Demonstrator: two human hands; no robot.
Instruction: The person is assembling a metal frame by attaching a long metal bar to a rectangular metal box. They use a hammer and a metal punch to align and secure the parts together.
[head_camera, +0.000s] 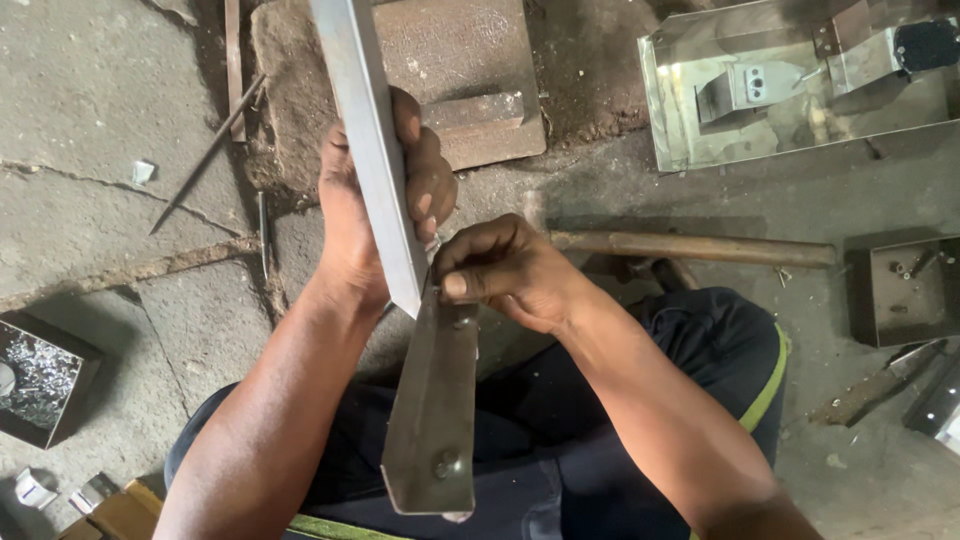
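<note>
The metal angle bar is gripped firmly by the left hand, steadying it above the lap. At its lower end, the right hand fingers pinch the joint with a flat metal bracket, seemingly to align them.

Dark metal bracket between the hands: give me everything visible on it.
The dark metal bracket is a flat, dull grey strip, scuffed, with a bolt near its lower end. It hangs nearly upright over the lap. Its top meets the pointed end of the bright steel channel, gripped by the left hand. The right hand pinches that joint.
</note>
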